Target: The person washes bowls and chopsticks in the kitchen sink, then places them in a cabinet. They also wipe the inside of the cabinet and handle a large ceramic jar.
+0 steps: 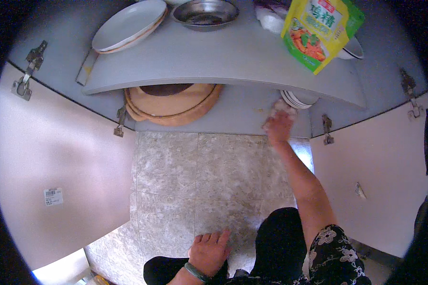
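My right hand reaches into the lower level of an open cabinet, at the front of a stack of white plates. A pale, blurred thing, perhaps a cloth, shows at its fingers; whether the hand grips it cannot be told. My left hand, with a bangle at the wrist, rests by my knee, palm down with fingers apart and nothing in it. To the left on the lower level lies a round tan lidded container, partly hidden by the shelf above.
On the shelf stand white oval dishes, a metal bowl, a yellow-green seasoning pouch and a white bowl. Open doors flank me, the left door and the right door, both with metal hinges. Tiled floor lies between them.
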The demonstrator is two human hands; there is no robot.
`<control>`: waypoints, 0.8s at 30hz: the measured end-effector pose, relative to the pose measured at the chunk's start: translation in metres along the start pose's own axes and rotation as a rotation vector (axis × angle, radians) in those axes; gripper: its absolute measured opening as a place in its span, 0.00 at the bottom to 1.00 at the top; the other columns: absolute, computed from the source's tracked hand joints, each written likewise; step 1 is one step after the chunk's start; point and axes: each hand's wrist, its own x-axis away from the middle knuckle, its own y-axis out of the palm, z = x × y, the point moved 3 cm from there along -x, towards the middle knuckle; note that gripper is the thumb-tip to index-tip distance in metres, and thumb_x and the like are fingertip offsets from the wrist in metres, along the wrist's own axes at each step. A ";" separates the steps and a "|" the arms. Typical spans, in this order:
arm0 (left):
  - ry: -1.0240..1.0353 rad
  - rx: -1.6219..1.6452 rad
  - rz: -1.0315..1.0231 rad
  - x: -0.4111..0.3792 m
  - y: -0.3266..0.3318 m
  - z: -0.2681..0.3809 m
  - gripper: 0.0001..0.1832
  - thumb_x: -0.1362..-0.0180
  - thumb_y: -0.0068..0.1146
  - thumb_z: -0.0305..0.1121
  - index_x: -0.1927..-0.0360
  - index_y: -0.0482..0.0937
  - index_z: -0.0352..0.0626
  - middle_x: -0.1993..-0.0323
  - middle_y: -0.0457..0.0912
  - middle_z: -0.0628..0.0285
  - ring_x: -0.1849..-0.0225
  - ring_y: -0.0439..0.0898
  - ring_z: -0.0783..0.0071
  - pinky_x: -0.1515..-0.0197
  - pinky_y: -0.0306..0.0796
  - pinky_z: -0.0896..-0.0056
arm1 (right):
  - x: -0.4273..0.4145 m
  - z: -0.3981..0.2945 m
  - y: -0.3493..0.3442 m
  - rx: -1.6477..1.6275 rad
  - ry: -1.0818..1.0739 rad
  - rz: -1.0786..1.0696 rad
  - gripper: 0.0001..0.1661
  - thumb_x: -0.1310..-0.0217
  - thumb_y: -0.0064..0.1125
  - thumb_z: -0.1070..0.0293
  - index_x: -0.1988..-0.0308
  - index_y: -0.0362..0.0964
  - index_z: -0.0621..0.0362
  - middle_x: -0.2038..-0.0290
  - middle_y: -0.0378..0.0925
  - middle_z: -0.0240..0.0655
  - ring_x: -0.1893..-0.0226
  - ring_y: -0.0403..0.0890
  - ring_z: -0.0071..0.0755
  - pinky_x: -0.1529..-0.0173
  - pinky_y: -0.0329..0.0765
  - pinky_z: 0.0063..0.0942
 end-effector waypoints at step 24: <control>0.035 0.083 -0.058 0.000 -0.005 -0.005 0.26 0.54 0.55 0.41 0.51 0.67 0.44 0.63 0.75 0.58 0.61 0.74 0.61 0.58 0.66 0.60 | -0.045 -0.061 0.019 -0.161 -0.079 -0.100 0.24 0.53 0.47 0.72 0.51 0.64 0.60 0.50 0.67 0.46 0.49 0.66 0.48 0.44 0.60 0.42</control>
